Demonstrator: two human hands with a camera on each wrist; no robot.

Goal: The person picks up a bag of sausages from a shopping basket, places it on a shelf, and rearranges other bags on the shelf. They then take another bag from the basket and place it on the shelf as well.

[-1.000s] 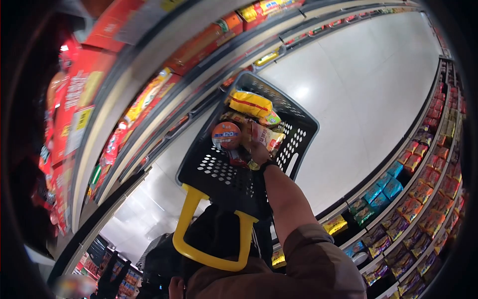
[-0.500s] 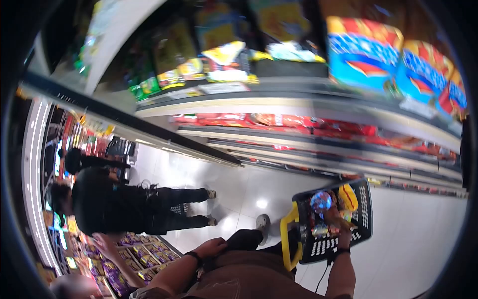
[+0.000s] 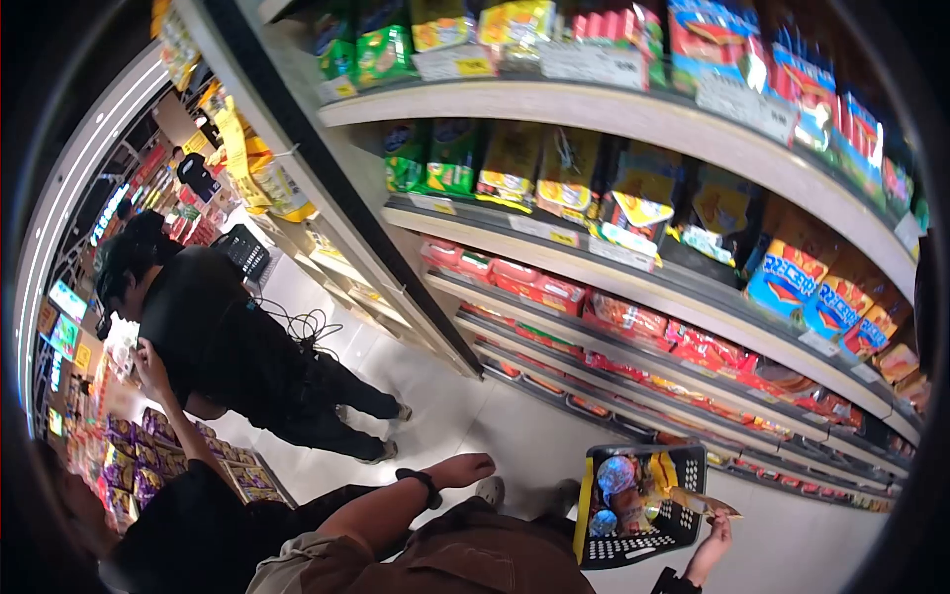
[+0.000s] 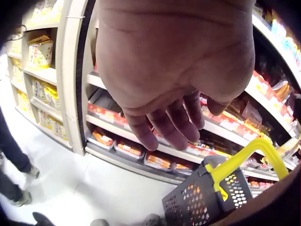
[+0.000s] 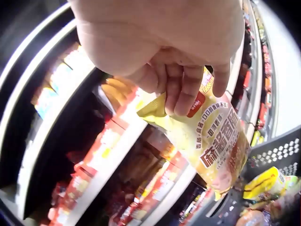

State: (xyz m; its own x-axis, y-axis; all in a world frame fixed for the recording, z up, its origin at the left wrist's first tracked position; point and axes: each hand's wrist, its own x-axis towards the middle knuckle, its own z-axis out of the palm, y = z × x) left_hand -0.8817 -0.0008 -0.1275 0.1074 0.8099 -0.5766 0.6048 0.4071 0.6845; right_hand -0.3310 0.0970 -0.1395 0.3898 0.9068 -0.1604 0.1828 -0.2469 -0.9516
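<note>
My right hand point(image 3: 714, 546) pinches the top corner of a yellow and cream snack packet point(image 5: 218, 141), which hangs at a slant over the rim of a black shopping basket point(image 3: 645, 552). Inside the basket are a yellow bag point(image 5: 263, 182), a shiny blue round package point(image 3: 616, 475) and other packets. The basket's yellow handle point(image 4: 251, 153) is up. In front of my body, my left hand point(image 3: 465, 469) is held out with nothing in it, palm towards the left wrist camera and fingers relaxed.
Shelves of packaged snacks point(image 3: 782, 287) rise in front and to the right. A person in black clothes point(image 3: 213, 322) stands at the left. Closer at the lower left, another person's raised hand point(image 3: 153, 374) holds a white packet.
The head view has swung from the basket up to the shelves and aisle. My right hand has come out of the basket with the packet. My left hand has moved off my leg.
</note>
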